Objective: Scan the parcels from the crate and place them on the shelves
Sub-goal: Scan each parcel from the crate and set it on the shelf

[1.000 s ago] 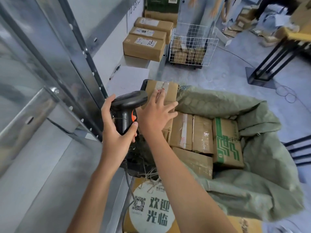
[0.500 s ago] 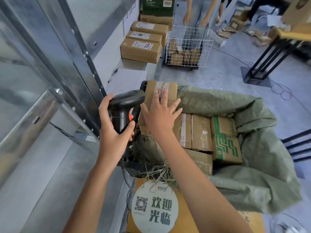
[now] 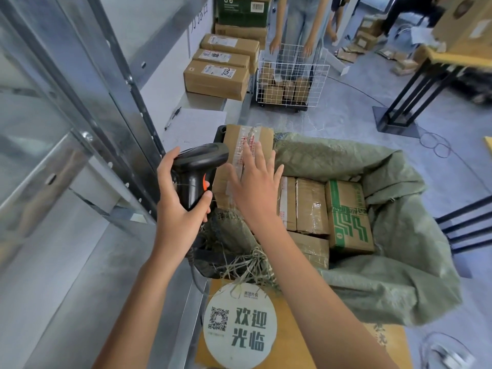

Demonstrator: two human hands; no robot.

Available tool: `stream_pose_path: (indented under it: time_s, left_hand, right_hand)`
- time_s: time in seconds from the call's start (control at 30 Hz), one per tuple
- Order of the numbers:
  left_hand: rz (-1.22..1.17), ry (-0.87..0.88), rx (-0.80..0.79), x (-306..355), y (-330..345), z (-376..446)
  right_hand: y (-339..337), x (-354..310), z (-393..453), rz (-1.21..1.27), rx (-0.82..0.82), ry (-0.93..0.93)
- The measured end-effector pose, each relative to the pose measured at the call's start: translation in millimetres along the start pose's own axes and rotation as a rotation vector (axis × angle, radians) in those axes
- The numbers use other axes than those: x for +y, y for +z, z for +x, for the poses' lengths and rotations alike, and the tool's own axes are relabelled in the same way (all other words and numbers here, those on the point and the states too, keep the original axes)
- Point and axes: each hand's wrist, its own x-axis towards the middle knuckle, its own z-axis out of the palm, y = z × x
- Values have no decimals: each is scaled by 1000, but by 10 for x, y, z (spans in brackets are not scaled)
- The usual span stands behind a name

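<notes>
1. Shelving (image 3: 87, 145) of grey metal fills the 9 o'clock side of the head view; its lower shelf surface runs toward 7 o'clock.
2. Left hand (image 3: 178, 209), just left of centre, grips the handle of a black barcode scanner (image 3: 198, 169), fingers and thumb curled round it; the scanner head points toward 3 o'clock, at the parcel.
3. Taped cardboard parcel (image 3: 247, 145) stands upright at the 12 o'clock end of the crate (image 3: 207, 265), touching the scanner head.
4. Right hand (image 3: 255, 187) lies against the parcel face, fingers straight and spread wide.
5. Green woven sack (image 3: 399, 235) lines the crate toward 3 o'clock; further parcels (image 3: 311, 206) lie inside it.
6. Wire basket (image 3: 290, 75) holding boxes stands at 12 o'clock, with stacked cartons (image 3: 218, 78) just left of it.
</notes>
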Motion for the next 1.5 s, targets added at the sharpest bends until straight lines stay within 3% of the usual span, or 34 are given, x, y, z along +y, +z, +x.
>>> stream_pose_path:
  time_s: [0.2,0.37,0.63,1.2,1.33,1.5]
  left_hand:
    - [43,-24,94,100,-5,-333]
    - [148,-22,255,271,1,-879]
    - [300,-64,646,721,-12,-2345]
    - [441,-148,1317,1578,-407,-5328]
    - [500,-238,1455,1690,-576,-6130]
    - [514,-297,1557,1713,-922,-7084]
  right_hand:
    - [-62,25,-171,-26,-47,-105]
    - [-121,65,-473,-75,-61,-330]
    - [-326,57,-1337,-103,-214,-742]
    - [-145,-881,-4317,42,-611,-1414]
    - [-30,-1057,-5251,59,-713,-1506]
    - [135,-1175,-6342,42,-810,-1492]
